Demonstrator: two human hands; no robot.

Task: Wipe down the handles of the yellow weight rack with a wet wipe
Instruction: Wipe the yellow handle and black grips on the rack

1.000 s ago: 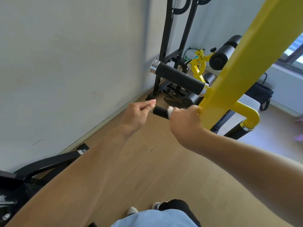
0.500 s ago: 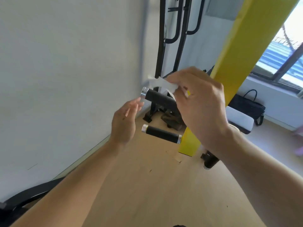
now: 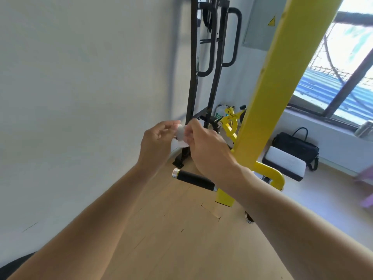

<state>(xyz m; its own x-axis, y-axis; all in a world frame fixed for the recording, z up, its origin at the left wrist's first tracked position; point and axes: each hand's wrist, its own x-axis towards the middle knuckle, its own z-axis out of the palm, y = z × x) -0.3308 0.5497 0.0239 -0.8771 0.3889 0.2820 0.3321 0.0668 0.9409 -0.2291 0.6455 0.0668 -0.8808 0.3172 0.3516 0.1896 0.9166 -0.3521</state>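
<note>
Both hands (image 3: pixel 159 138) now pinch wipe (image 3: pixel 181 136) – above grip (image 3: pixel 194 179)

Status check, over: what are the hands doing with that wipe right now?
Left hand and right hand both pinch the wet wipe, up at the end of the upper handle. Lower black handle untouched. Nothing in the way.

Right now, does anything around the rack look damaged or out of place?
Yes: the wood floor beside the yellow post base has chipped, lifted laminate pieces. The handles look intact.
</note>
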